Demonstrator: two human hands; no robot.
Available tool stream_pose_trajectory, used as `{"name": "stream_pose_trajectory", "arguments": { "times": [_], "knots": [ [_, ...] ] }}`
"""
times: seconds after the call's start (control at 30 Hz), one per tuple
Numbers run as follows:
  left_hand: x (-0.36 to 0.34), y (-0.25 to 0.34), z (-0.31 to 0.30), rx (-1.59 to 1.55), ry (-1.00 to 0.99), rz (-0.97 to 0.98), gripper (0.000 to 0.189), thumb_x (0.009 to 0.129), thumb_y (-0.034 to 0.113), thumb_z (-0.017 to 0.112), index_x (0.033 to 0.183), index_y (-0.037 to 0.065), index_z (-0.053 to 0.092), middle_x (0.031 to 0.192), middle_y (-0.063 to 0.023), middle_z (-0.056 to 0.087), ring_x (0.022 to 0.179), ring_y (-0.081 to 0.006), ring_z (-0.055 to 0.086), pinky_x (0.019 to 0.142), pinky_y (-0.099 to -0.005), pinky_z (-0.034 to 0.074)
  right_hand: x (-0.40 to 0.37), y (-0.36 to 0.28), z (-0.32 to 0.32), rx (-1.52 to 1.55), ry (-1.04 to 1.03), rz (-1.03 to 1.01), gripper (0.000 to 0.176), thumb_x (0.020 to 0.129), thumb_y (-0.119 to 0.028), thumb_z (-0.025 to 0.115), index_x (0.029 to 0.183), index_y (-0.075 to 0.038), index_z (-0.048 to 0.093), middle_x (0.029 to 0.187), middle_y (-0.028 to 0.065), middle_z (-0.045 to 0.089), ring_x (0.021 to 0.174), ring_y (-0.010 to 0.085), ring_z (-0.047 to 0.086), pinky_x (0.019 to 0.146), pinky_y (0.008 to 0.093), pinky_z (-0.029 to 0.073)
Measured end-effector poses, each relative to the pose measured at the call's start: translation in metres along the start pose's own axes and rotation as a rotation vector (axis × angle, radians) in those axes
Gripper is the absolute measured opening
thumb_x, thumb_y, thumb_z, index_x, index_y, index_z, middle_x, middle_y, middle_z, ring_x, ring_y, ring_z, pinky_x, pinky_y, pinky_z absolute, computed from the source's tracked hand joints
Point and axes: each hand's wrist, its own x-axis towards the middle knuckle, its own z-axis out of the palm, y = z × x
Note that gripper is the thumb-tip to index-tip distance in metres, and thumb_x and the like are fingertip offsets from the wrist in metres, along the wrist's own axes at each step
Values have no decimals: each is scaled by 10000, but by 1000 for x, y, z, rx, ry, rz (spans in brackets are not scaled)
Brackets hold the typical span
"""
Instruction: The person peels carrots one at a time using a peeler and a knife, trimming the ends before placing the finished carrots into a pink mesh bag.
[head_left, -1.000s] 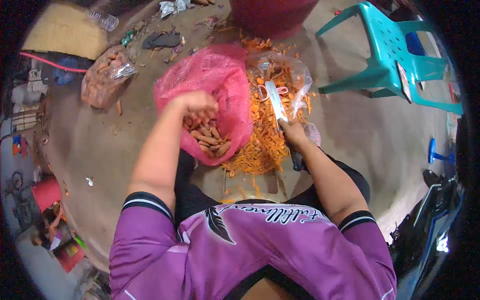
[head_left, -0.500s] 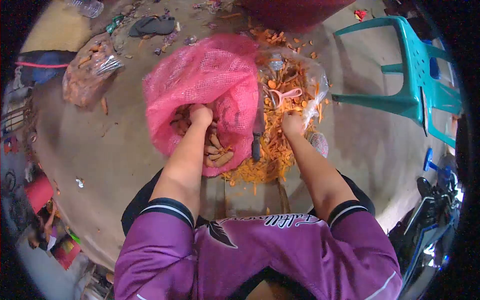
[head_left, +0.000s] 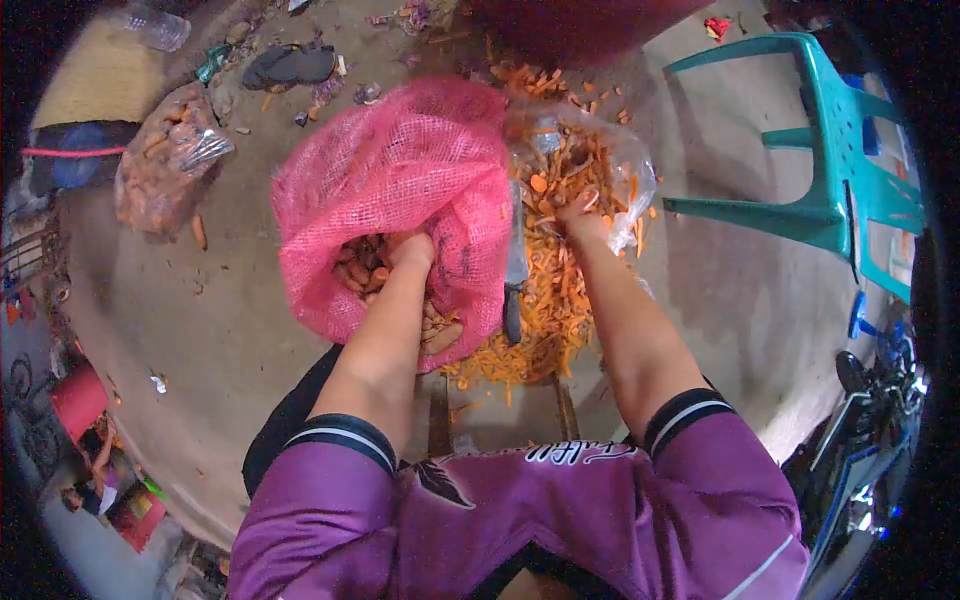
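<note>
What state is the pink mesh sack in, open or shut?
The pink mesh sack is open: its mouth gapes, brownish roots show inside, and the left hand reaches into it.

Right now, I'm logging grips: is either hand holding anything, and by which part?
Can't tell: the left hand reaches into the pink sack, fingers hidden; the right hand is at the orange peelings, grip unclear.

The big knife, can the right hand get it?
Probably yes. The knife lies beside the pink sack with its handle uncovered, and the right hand is nearby, over the orange scraps, with nothing tall between.
</note>
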Motion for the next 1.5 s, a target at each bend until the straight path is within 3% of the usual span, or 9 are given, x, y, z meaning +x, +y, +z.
{"name": "stream_pose_trajectory", "arguments": {
  "times": [0.03, 0.2, 0.37, 0.4, 0.5, 0.77, 0.93, 1.17, 1.5],
  "knots": [
    [-3, 5, -12, 28, -91, -5, 431, 805, 236, 411, 1189, 41, 398, 1178, -184, 443, 1051, -329, 452, 875, -384, 374, 3, 5, 0, 29, -63, -2, 539, 727, -442, 465, 961, 31, 571, 985, 190, 572, 956, 278, 544, 835, 338, 411],
    [-26, -9, -27, -362, -355, -245, 410, 739, 178, 524, 1122, 48, 456, 1020, -137, 549, 891, -279, 540, 733, -380, 431, 23, 41, 12, 56, -111, -289, 184, 718, -203, 549, 741, -20, 552, 709, 108, 566, 629, 216, 576, 466, 334, 420],
    [-90, 7, -140, -1278, -508, -339, 286, 719, 97, 500, 1002, 56, 504, 803, -50, 554, 715, -195, 536, 582, -355, 427, -105, 14, -79, 670, -206, -73, 533, 693, -413, 612, 963, 44, 560, 901, 157, 588, 820, 247, 562, 719, 325, 416],
    [-94, 6, -155, -1337, -696, -131, 235, 719, 101, 481, 952, 72, 491, 787, -44, 535, 705, -179, 525, 587, -330, 411, -128, 13, -90, 661, -102, -209, 517, 747, -420, 557, 941, 59, 548, 894, 155, 558, 776, 228, 530, 663, 323, 411],
    [-129, 32, -196, -1560, -662, -188, 275, 725, 109, 450, 997, 75, 475, 887, -51, 539, 794, -192, 531, 668, -353, 420, -189, 9, -136, 594, -224, -327, 404, 748, -413, 564, 731, -9, 561, 704, 65, 541, 593, 166, 495, 540, 310, 405],
    [-236, 94, -276, -1955, -1084, 288, 377, 761, 90, 390, 1135, 53, 429, 1013, -64, 524, 931, -199, 506, 846, -336, 391, -309, 38, -177, 887, -332, -676, 344, 812, -338, 507, 730, -7, 551, 663, 64, 543, 595, 123, 510, 518, 231, 401],
    [-257, 130, -265, -1863, -861, 111, 383, 863, 421, 359, 958, 75, 491, 765, -29, 528, 655, -156, 522, 568, -296, 431, -325, 24, -170, 1195, -157, -722, 330, 795, -325, 558, 760, 1, 523, 642, 69, 548, 471, 122, 494, 412, 223, 385],
    [-254, 155, -246, -1980, -874, -153, 369, 866, 390, 349, 984, 87, 522, 814, -42, 565, 727, -169, 543, 627, -313, 443, -346, 13, -161, 1301, -223, -736, 281, 704, -263, 678, 646, -37, 521, 584, 23, 527, 479, 101, 496, 414, 235, 378],
    [-251, 153, -246, -2017, -896, -19, 381, 880, 377, 341, 1009, 62, 512, 886, -55, 566, 754, -165, 542, 638, -296, 444, -331, -4, -156, 1163, -346, -669, 227, 711, -201, 639, 622, -30, 521, 558, 30, 514, 450, 103, 470, 410, 239, 355]
  ]
}}
